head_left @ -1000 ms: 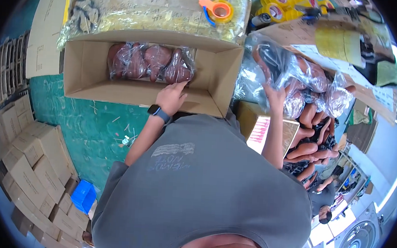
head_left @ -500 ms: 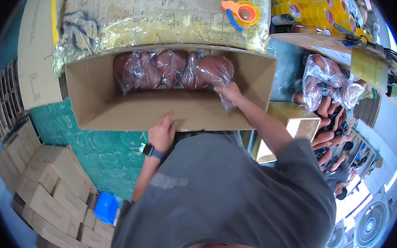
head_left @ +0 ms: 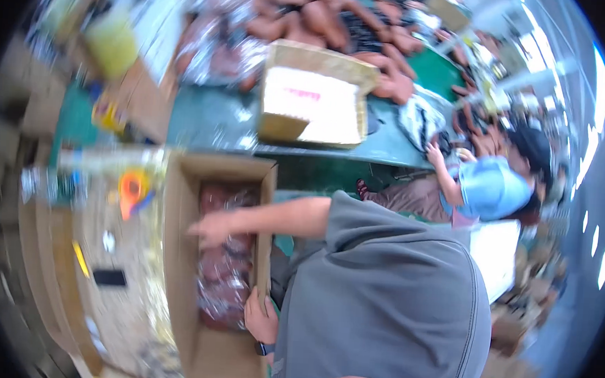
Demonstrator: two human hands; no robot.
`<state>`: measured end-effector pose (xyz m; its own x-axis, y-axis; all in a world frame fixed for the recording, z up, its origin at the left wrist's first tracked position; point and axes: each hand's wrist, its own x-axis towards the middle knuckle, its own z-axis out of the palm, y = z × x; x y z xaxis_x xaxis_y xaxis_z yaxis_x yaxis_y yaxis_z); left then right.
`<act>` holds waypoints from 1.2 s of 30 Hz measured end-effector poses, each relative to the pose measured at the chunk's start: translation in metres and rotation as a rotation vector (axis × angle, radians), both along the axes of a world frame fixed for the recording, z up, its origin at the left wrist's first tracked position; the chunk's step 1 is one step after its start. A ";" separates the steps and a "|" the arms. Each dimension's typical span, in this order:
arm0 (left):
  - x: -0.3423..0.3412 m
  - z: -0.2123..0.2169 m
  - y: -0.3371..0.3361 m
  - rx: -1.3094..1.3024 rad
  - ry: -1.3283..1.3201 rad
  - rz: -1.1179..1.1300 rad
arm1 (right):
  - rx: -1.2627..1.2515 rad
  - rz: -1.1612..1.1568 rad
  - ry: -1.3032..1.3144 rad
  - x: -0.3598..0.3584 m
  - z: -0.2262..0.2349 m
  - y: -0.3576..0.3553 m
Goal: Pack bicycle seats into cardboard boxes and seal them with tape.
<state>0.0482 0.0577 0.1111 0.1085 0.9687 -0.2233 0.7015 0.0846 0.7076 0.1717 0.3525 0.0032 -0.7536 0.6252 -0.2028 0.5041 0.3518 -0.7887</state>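
A long open cardboard box (head_left: 180, 285) holds a row of brown, rounded pieces in clear plastic bags (head_left: 223, 291); their exact kind is unclear. My right hand (head_left: 213, 229) reaches across the box above these bags. Motion smears its fingers, so I cannot tell whether it holds anything. My left hand (head_left: 260, 318), with a dark watch on its wrist, grips the box wall on the side nearest my body, fingers hooked over the rim.
Beyond the box, a table (head_left: 213, 118) carries a smaller open carton (head_left: 316, 136), bagged brown pieces and a heap of brown limb-like shapes (head_left: 312, 23). Left, a taped surface bears an orange tape dispenser (head_left: 132, 189) and a phone (head_left: 110, 278). A co-worker in blue (head_left: 493, 187) is at the right.
The view has swung right, so the box now runs lengthwise away from me and the table and co-worker show. My right hand has shifted along the bags; my left stays at the near wall.
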 end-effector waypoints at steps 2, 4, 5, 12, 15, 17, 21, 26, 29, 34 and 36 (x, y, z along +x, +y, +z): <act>0.029 0.017 0.028 0.037 -0.064 -0.135 | -0.093 -0.150 0.453 0.075 0.114 -0.023; 0.068 0.034 0.050 0.066 -0.014 -0.314 | -0.089 -0.334 0.506 0.174 0.178 -0.070; 0.089 0.042 0.055 0.111 -0.013 -0.381 | -0.100 -0.427 0.505 0.222 0.198 -0.101; 0.253 0.080 0.018 0.281 0.045 -0.910 | 0.138 -1.689 -0.816 0.573 0.212 -0.492; 0.330 0.077 -0.019 0.221 -0.005 -1.092 | 0.195 -2.162 -1.174 0.643 0.187 -0.724; 0.376 0.072 -0.044 0.230 0.032 -1.220 | 0.003 -2.242 -1.371 0.649 0.187 -0.837; 0.448 0.067 -0.088 0.215 0.079 -1.565 | -0.086 -2.380 -1.443 0.649 0.192 -0.952; 0.508 0.084 -0.123 0.172 0.155 -1.780 | -0.094 -2.301 -1.386 0.674 0.171 -0.990; 0.530 0.089 -0.124 0.231 0.202 -1.853 | -0.010 -2.271 -1.408 0.691 0.150 -0.999; 0.527 0.099 -0.105 0.227 0.184 -1.748 | 0.337 -2.173 -1.316 0.703 0.183 -0.977; 0.526 0.105 -0.096 0.182 0.197 -1.709 | 0.184 -2.292 -0.923 0.679 0.200 -0.937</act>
